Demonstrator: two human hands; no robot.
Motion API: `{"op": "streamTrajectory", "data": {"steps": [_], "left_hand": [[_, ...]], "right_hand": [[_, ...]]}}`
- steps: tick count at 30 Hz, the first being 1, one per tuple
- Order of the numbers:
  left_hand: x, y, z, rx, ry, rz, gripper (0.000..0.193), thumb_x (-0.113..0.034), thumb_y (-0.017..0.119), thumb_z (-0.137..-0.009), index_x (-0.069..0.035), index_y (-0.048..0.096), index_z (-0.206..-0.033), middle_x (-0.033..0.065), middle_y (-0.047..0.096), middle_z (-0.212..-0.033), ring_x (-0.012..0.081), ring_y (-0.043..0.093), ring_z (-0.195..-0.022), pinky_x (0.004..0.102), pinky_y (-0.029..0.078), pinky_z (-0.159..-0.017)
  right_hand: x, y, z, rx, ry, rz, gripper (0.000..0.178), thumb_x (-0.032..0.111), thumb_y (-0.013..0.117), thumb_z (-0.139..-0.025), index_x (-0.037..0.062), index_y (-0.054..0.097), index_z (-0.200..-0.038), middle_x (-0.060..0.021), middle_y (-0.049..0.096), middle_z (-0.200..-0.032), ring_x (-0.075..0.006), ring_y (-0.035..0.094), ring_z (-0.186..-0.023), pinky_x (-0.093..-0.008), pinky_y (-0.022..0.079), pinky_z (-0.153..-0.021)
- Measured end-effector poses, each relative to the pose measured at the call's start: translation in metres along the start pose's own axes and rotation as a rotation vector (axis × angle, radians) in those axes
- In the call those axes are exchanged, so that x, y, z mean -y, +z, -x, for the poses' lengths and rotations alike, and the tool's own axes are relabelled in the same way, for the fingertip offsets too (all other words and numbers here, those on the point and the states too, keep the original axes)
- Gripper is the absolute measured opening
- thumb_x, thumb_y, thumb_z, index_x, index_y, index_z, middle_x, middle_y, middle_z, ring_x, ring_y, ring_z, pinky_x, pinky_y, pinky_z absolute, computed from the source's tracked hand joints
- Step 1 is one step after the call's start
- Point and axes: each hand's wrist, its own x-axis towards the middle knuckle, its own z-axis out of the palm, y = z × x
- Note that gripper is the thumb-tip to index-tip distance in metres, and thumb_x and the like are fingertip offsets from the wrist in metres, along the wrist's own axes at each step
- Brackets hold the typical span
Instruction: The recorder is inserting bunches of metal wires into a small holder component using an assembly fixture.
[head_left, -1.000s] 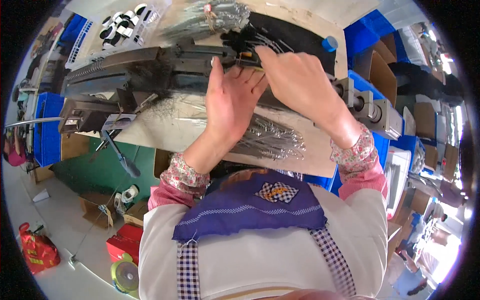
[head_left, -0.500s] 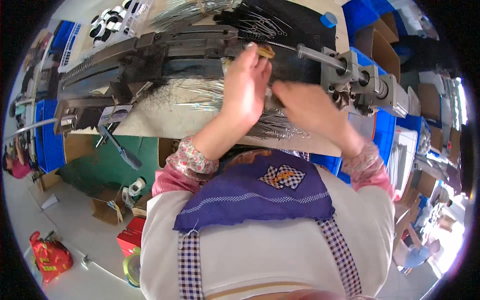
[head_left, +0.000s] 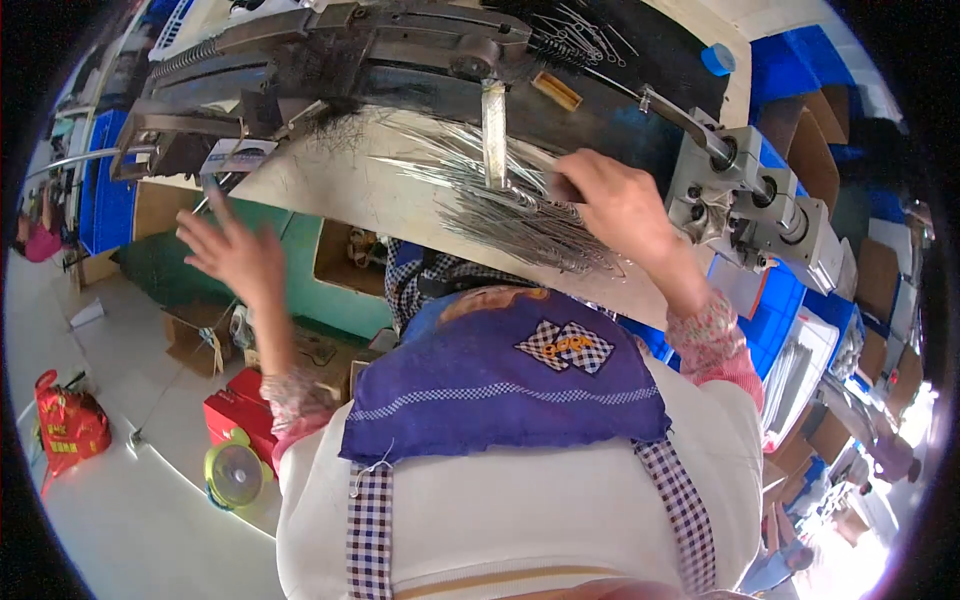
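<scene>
My left hand (head_left: 235, 255) is off the bench at the left, fingers spread and slightly blurred, near the small white plate (head_left: 238, 156) on the machine's left end. My right hand (head_left: 625, 215) is over the right end of a pile of thin metal wires (head_left: 530, 225). Its fingers are curled and their tips partly hidden, so what they hold cannot be made out. Between the hands, a pale wrapped lever (head_left: 494, 135) points down from the long dark machine (head_left: 400, 50). A thin metal rod (head_left: 610, 80), with dark bristles at its left, runs to the chuck on the right.
A small wooden block (head_left: 557, 90) lies on the machine bed. Several looped wires (head_left: 590, 35) and a blue cap (head_left: 717, 59) lie behind it. The metal spindle housing (head_left: 765, 195) stands at the right. Below left are a red box (head_left: 238, 410) and a small fan (head_left: 235, 474).
My left hand has left the middle of the machine and swung down to the left, uncovering the lever and wooden block. My right hand stays by the wires. The view has shifted slightly.
</scene>
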Motion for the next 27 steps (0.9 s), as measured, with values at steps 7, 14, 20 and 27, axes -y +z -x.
{"op": "streamTrajectory", "data": {"steps": [7, 14, 20, 27], "left_hand": [[0.105, 0.037, 0.015, 0.293, -0.537, 0.359, 0.081, -0.030, 0.064, -0.082, -0.010, 0.020, -0.148, 0.0248, 0.066, -0.100, 0.0432, 0.062, -0.094, 0.0511, 0.048, -0.081], [-0.083, -0.077, -0.018, -0.029, 0.188, 1.179, 0.069, -0.019, 0.064, -0.086, 0.002, 0.031, -0.142, 0.0214, 0.037, -0.143, 0.0337, 0.033, -0.135, 0.0443, 0.024, -0.111], [-0.156, -0.151, -0.032, 1.119, 0.549, 1.762, 0.019, -0.017, 0.041, -0.100, -0.003, 0.051, -0.093, 0.0064, 0.055, -0.090, 0.0167, 0.054, -0.085, 0.0296, 0.045, -0.079], [-0.162, -0.074, -0.013, 0.577, 0.509, 1.839, 0.036, -0.029, 0.038, -0.102, -0.002, 0.059, -0.089, 0.0098, 0.050, -0.099, 0.0177, 0.054, -0.099, 0.0282, 0.047, -0.084]], "right_hand": [[-0.001, -0.064, 0.051, -0.466, 0.505, -0.389, 0.013, 0.000, 0.059, -0.088, 0.0011, 0.058, -0.101, -0.0054, 0.060, -0.085, -0.0107, 0.056, -0.072, -0.0236, 0.046, -0.062], [0.015, -0.091, 0.031, -0.639, 0.543, -0.646, 0.009, 0.002, 0.055, -0.092, 0.0007, 0.058, -0.100, -0.0009, 0.056, -0.077, -0.0064, 0.048, -0.065, -0.0199, 0.039, -0.058], [0.059, -0.090, -0.046, -0.301, 0.155, -0.713, 0.013, 0.004, 0.056, -0.091, -0.0016, 0.063, -0.100, -0.0038, 0.063, -0.080, -0.0054, 0.054, -0.067, -0.0199, 0.043, -0.059], [-0.005, -0.095, -0.028, -0.360, 0.254, -0.095, 0.019, 0.004, 0.059, -0.088, 0.0007, 0.066, -0.106, -0.0084, 0.065, -0.086, -0.0140, 0.062, -0.077, -0.0245, 0.048, -0.069]]}}
